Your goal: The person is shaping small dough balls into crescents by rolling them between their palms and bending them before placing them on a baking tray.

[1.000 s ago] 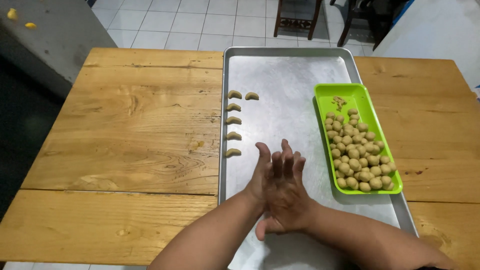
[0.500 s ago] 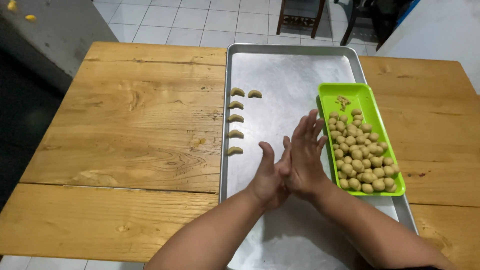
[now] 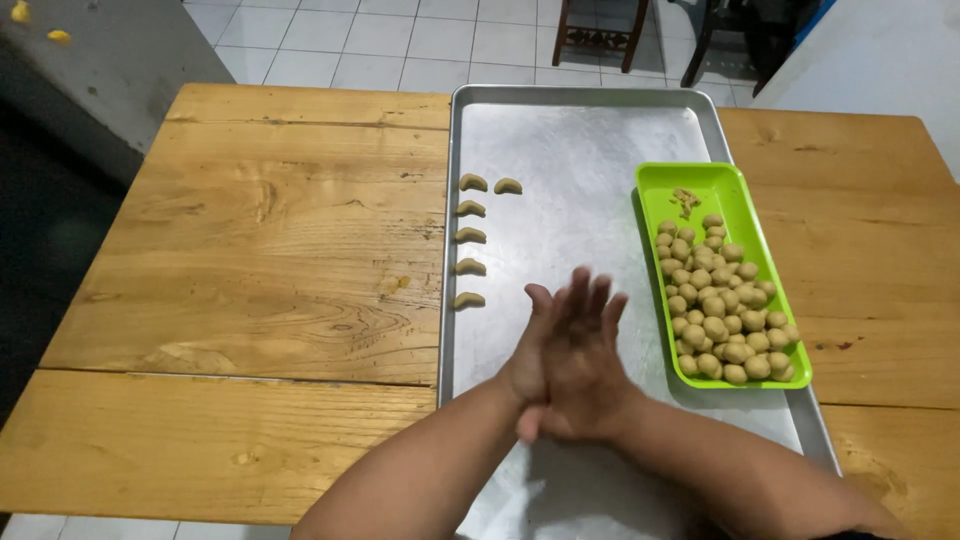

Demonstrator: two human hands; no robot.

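Wooden table (image 3: 250, 260) on a tiled floor, with a big metal tray (image 3: 590, 150) lying on it. Both hands are above the near part of the tray, pressed flat together, palm to palm, right hand (image 3: 585, 365) on top of the left hand (image 3: 530, 360). I cannot tell what sits between the palms (maybe a bit of dough, but it is hidden). Six little curved pieces (image 3: 470, 240) lie on the tray: five in a line by its left edge and one more beside the top one. A green tray (image 3: 745, 215) on the right side is full of dough balls (image 3: 720, 320), so I think only a small part is done and lots is left. Most of the metal tray is bare, with lots of room between the curved pieces and the green tray. The green tray sits close to the metal tray's right rim
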